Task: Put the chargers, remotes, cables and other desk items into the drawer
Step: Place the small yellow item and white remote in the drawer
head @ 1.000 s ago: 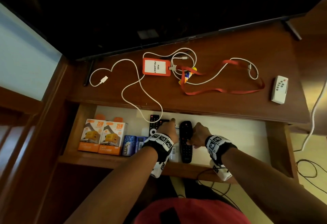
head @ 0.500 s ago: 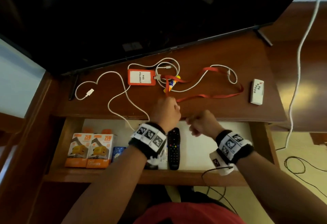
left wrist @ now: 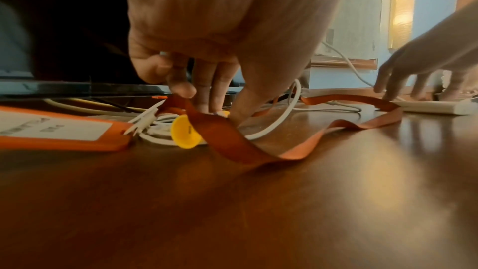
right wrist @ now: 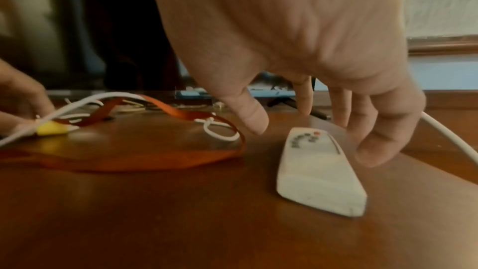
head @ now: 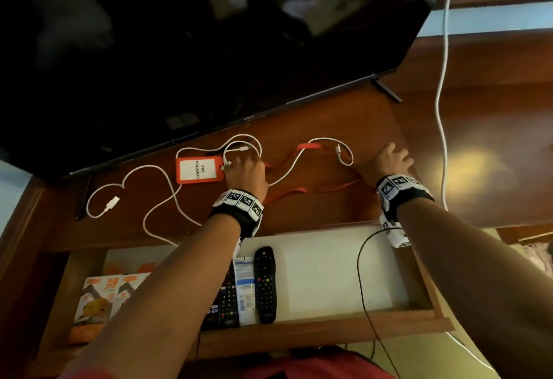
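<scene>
Two hands work the desktop at once: our right hand [right wrist: 310, 97], fingers spread, hovers over the hard white remote [right wrist: 318, 173] at three o'clock, ungrasped; our left hand [left wrist: 207, 52] pinches the limp orange lanyard [left wrist: 222, 136] by the smooth yellow piece [left wrist: 185, 132]. Next, we judge, both go into the drawer [head: 329, 271] at six.

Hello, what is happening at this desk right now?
A person is clearing the desk into the open drawer, where two black remotes already lie. The left hand reaches into the tangle of orange lanyard and white cable. The right hand hovers open over the white remote, not yet gripping it.
</scene>
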Demonstrator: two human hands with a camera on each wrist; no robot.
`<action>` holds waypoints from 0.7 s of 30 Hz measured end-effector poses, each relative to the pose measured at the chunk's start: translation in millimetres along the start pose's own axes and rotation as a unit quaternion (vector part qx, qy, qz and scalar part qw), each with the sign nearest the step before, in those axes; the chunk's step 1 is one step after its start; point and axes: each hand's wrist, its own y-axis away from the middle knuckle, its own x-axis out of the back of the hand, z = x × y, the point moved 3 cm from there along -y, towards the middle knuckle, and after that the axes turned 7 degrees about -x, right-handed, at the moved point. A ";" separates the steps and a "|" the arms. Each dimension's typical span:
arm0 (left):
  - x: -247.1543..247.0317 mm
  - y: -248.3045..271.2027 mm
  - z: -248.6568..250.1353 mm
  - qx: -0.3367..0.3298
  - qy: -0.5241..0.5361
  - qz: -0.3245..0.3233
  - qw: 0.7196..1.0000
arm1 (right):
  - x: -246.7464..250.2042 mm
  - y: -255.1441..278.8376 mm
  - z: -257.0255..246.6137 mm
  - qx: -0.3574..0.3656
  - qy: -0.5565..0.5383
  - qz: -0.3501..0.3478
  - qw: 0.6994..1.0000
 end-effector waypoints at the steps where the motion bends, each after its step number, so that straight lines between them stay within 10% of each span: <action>1: 0.7 -2.9 0.1 -0.001 -0.002 -0.002 1.000 | -3.2 -3.1 1.7 -0.004 0.001 -0.008 1.000; 12: 26.2 2.3 -12.7 0.037 0.179 0.093 0.979 | 9.6 13.6 -5.7 0.086 0.001 0.029 0.996; 17: 52.2 38.4 -17.0 -0.004 0.405 0.145 0.903 | 27.4 83.0 -17.9 0.211 -0.068 0.060 0.973; 21: 64.5 73.2 -17.0 -0.040 0.511 0.094 0.853 | 12.3 136.6 -13.3 0.300 -0.126 -0.047 0.944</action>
